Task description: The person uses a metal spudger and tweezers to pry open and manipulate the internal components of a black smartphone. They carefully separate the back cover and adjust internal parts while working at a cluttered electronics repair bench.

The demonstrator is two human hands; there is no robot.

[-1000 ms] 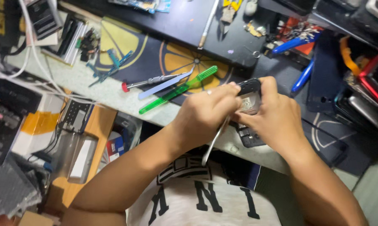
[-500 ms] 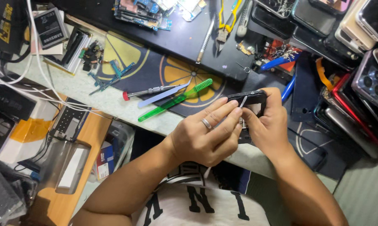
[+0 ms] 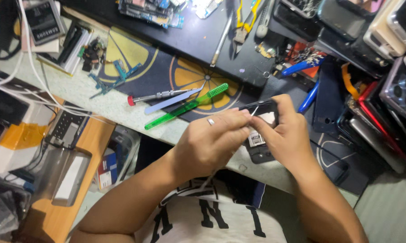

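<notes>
Both hands, left hand and right hand, close their fingers on the opened phone just right of the green toothbrush.

Bright even light, slight motion blur

Left hand rolls over: tool that hung below the fist now points up at the opened phone, fingertips pinching there.
</notes>
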